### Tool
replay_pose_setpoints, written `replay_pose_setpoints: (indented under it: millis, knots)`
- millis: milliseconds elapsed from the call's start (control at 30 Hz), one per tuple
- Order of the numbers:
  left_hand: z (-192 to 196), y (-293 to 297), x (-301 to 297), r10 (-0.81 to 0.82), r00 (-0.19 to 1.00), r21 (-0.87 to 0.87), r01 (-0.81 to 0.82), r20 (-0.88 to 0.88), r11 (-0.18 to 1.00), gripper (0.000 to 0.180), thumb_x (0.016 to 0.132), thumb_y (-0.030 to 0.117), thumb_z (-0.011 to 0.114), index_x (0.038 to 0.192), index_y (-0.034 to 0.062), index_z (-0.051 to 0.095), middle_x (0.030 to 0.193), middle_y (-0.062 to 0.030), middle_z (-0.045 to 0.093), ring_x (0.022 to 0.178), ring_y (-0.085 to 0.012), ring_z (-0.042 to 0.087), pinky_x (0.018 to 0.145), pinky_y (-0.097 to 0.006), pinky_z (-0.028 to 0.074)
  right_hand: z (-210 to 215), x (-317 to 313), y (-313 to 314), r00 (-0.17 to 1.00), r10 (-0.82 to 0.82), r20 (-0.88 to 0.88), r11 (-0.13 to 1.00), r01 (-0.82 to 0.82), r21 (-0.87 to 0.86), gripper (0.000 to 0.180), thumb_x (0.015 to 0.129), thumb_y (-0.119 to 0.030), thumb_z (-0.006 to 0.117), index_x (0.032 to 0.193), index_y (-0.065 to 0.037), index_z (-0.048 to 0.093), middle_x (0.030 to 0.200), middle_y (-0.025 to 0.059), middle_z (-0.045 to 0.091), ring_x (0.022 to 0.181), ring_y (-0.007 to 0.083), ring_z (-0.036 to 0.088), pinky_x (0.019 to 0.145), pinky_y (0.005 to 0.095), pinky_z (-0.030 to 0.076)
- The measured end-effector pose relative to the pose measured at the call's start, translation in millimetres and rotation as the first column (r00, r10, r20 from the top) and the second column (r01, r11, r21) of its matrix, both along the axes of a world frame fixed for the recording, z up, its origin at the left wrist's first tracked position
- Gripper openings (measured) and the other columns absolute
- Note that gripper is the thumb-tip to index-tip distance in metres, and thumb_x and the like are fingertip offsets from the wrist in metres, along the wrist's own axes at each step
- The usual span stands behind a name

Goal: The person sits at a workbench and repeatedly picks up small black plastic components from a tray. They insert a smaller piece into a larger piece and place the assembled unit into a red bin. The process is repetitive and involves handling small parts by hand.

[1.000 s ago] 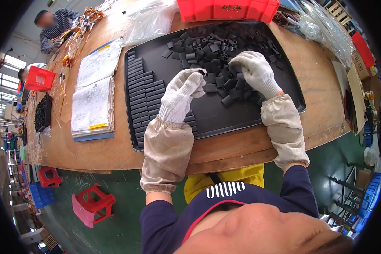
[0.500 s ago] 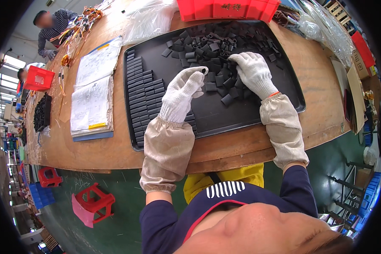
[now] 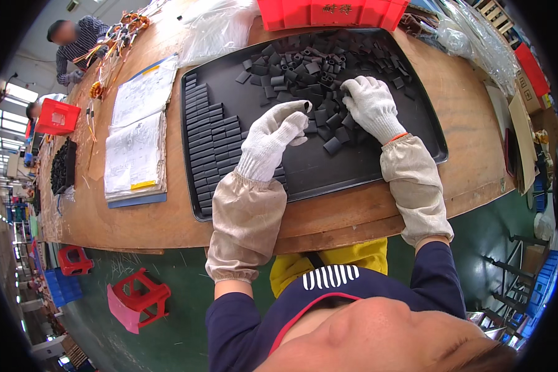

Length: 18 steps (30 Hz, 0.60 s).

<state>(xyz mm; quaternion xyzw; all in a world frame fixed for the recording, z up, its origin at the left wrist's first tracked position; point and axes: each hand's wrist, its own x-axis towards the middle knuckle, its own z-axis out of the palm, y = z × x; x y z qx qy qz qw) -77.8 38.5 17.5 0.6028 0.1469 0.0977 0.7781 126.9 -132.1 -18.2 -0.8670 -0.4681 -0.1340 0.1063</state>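
Note:
A black tray (image 3: 304, 177) lies on the table, with rows of short black tubes (image 3: 214, 146) lined up along its left side. A loose heap of the same tubes (image 3: 310, 68) covers its far and middle part. My left hand (image 3: 270, 136), in a white knit glove, is closed over the tray, right of the rows. A dark tube end (image 3: 307, 106) shows at its index fingertip. Gloved the same way, my right hand (image 3: 372, 105) is at the heap's right part, fingers curled together; whatever is between them is hidden.
Left of the tray lie open paper sheets (image 3: 135, 149) on a blue folder. A red bin (image 3: 335, 13) and clear plastic bags (image 3: 214, 31) are beyond it. Wires (image 3: 127, 28) lie far left, near another person (image 3: 80, 46). Red stools (image 3: 139, 297) stand on the floor.
My left hand has shifted slightly to the right, its index finger reaching further out from the thumb. My right fingers have drawn a little to the right and curled more.

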Motion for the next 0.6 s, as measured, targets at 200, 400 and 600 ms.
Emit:
replay_pose_setpoints:
  millis: [200, 400, 600]
  knots:
    - [-9, 2, 2, 0.050, 0.998, 0.186, -0.044, -0.028, 0.982, 0.034, 0.099, 0.022, 0.069, 0.127, 0.0018, 0.065, 0.104, -0.0031, 0.069, 0.090, -0.0075, 0.065, 0.082, -0.024, 0.056, 27, -22, 4, 0.916, 0.222, -0.334, 0.857, -0.020, 0.516, 0.020, 0.087, -0.012, 0.073, 0.105, -0.008, 0.067, 0.097, 0.0060, 0.072, 0.094, 0.0211, 0.068, 0.088, 0.0357, 0.051]
    - [-10, 0, 3, 0.073, 0.997, 0.299, -0.071, 0.004, 0.952, 0.031, 0.098, 0.018, 0.070, 0.123, 0.0006, 0.067, 0.103, -0.0043, 0.071, 0.091, -0.0074, 0.065, 0.079, -0.024, 0.055, 41, -63, 11, 0.387, 0.583, -0.714, 0.753, 0.072, 0.654, 0.012, 0.089, -0.005, 0.073, 0.101, -0.005, 0.072, 0.096, -0.0002, 0.072, 0.083, 0.0047, 0.065, 0.074, 0.0228, 0.053]
    - [-5, 2, 2, 0.018, 0.999, 0.172, -0.012, -0.035, 0.985, 0.033, 0.099, 0.019, 0.069, 0.126, -0.0007, 0.065, 0.104, -0.0036, 0.070, 0.091, -0.0074, 0.064, 0.079, -0.024, 0.055, 37, -64, 12, 0.509, 0.548, -0.664, 0.750, 0.051, 0.659, 0.013, 0.090, -0.005, 0.072, 0.103, -0.006, 0.072, 0.096, -0.0002, 0.073, 0.080, 0.0040, 0.063, 0.070, 0.0219, 0.052]
